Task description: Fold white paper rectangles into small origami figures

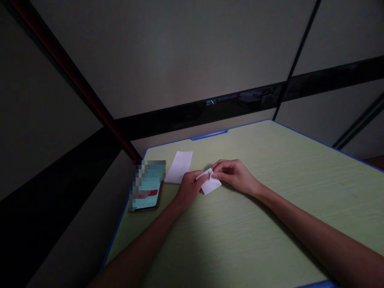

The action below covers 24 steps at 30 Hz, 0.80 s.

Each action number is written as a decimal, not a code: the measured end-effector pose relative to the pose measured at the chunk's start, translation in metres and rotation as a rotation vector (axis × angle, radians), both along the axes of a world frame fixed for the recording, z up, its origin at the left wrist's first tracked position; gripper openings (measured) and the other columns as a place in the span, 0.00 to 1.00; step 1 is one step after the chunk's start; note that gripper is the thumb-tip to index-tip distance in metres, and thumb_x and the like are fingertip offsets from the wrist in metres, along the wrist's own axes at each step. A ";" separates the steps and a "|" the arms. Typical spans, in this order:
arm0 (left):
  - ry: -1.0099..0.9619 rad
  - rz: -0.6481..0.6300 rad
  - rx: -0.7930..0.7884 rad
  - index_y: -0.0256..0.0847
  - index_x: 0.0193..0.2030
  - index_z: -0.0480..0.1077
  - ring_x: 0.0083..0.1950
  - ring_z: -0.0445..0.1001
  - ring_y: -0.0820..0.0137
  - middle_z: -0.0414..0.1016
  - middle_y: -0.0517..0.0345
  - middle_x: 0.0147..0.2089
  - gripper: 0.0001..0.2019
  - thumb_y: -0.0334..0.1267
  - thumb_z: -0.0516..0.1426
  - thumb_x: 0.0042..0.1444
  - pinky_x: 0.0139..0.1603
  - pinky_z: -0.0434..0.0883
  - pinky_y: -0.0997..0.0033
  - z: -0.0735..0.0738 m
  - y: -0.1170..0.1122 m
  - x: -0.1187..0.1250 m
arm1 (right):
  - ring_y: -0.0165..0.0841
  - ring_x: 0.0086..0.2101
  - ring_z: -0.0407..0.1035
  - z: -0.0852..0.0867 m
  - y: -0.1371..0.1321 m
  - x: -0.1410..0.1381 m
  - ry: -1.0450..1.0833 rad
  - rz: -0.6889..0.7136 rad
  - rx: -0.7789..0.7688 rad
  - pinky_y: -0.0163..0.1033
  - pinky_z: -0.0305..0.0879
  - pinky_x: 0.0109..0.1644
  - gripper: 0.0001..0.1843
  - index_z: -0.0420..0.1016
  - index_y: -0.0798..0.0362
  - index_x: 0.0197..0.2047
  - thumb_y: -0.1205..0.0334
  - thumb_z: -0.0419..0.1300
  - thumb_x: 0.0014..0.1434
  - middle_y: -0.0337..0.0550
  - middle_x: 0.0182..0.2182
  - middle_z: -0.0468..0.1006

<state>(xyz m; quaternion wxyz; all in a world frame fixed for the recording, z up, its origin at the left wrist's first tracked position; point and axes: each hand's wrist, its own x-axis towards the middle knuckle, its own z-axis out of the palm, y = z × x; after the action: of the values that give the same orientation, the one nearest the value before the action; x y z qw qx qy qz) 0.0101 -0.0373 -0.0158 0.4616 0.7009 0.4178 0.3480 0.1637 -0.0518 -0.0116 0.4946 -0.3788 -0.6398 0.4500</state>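
A small piece of white paper (211,185), seemingly folded, is held between my two hands just above the table. My left hand (191,185) grips its left side, thumb on top and the fingers mostly hidden beneath. At its upper right edge, my right hand (235,174) pinches the paper between thumb and curled fingers. Beyond my left hand lies a stack or folded sheet of white paper (180,164), flat on the table.
On the left of the light green table (240,240) lies a phone (150,188) with its screen lit, partly blurred out. Blue edging (210,135) runs round the tabletop. Behind and to the left stand panelled walls or cabinet doors (192,52) with dark bands.
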 end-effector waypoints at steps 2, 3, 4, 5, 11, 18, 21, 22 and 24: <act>-0.011 -0.011 -0.012 0.34 0.18 0.63 0.19 0.58 0.78 0.58 0.64 0.16 0.12 0.40 0.50 0.46 0.18 0.55 0.79 0.000 0.000 0.000 | 0.25 0.25 0.62 0.001 0.000 -0.001 0.028 -0.020 -0.077 0.33 0.57 0.29 0.06 0.70 0.59 0.22 0.64 0.60 0.43 0.40 0.24 0.70; -0.015 -0.012 -0.012 0.34 0.18 0.63 0.19 0.58 0.78 0.59 0.64 0.15 0.12 0.40 0.50 0.46 0.18 0.55 0.79 0.000 0.000 0.000 | 0.25 0.24 0.62 0.001 -0.001 -0.002 0.038 -0.033 -0.112 0.33 0.57 0.29 0.07 0.70 0.59 0.22 0.64 0.61 0.42 0.39 0.23 0.70; -0.018 -0.012 -0.012 0.34 0.18 0.63 0.19 0.59 0.78 0.59 0.64 0.15 0.12 0.39 0.50 0.45 0.19 0.56 0.79 0.000 0.000 0.000 | 0.24 0.23 0.62 0.002 -0.001 -0.002 0.049 -0.047 -0.144 0.33 0.57 0.28 0.07 0.70 0.59 0.22 0.64 0.61 0.41 0.39 0.22 0.70; -0.019 -0.011 -0.013 0.34 0.18 0.63 0.19 0.59 0.78 0.59 0.64 0.15 0.11 0.39 0.51 0.45 0.19 0.56 0.79 0.000 0.000 0.000 | 0.24 0.22 0.61 0.002 -0.002 -0.003 0.063 -0.062 -0.175 0.32 0.56 0.28 0.07 0.70 0.60 0.22 0.64 0.62 0.40 0.39 0.21 0.70; -0.012 -0.037 -0.039 0.33 0.21 0.66 0.19 0.59 0.78 0.61 0.64 0.17 0.10 0.39 0.51 0.45 0.19 0.55 0.79 0.001 -0.001 0.000 | 0.22 0.19 0.59 0.002 -0.003 -0.004 0.143 -0.133 -0.286 0.31 0.53 0.23 0.05 0.70 0.60 0.20 0.66 0.61 0.39 0.37 0.17 0.70; -0.010 -0.083 -0.074 0.33 0.23 0.67 0.22 0.60 0.78 0.64 0.63 0.20 0.08 0.37 0.53 0.43 0.22 0.56 0.79 -0.001 0.000 -0.002 | 0.22 0.17 0.58 0.002 -0.003 -0.005 0.118 -0.132 -0.298 0.31 0.51 0.22 0.04 0.69 0.60 0.19 0.67 0.60 0.37 0.37 0.15 0.69; -0.009 -0.089 -0.084 0.33 0.23 0.67 0.22 0.60 0.78 0.63 0.63 0.20 0.07 0.36 0.53 0.42 0.22 0.56 0.78 -0.002 0.001 -0.002 | 0.21 0.17 0.57 0.003 -0.003 -0.006 0.092 -0.138 -0.295 0.30 0.50 0.21 0.05 0.68 0.60 0.18 0.67 0.60 0.38 0.36 0.15 0.68; -0.012 -0.093 -0.096 0.33 0.23 0.67 0.22 0.60 0.78 0.63 0.63 0.20 0.07 0.36 0.54 0.42 0.22 0.56 0.78 -0.003 0.001 -0.002 | 0.21 0.17 0.57 0.003 -0.003 -0.005 0.092 -0.140 -0.293 0.30 0.50 0.21 0.05 0.68 0.60 0.18 0.67 0.60 0.38 0.36 0.15 0.68; -0.026 -0.091 -0.118 0.33 0.23 0.67 0.21 0.59 0.78 0.63 0.63 0.19 0.08 0.38 0.54 0.42 0.21 0.56 0.79 -0.002 0.001 0.000 | 0.21 0.17 0.57 0.002 -0.003 -0.005 0.106 -0.143 -0.290 0.30 0.50 0.21 0.05 0.67 0.60 0.18 0.67 0.60 0.38 0.36 0.15 0.68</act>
<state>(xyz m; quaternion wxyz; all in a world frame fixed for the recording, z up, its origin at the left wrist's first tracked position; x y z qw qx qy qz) 0.0097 -0.0363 -0.0175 0.5228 0.6862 0.3994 0.3102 0.1586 -0.0549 -0.0094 0.4987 -0.4665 -0.5124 0.5207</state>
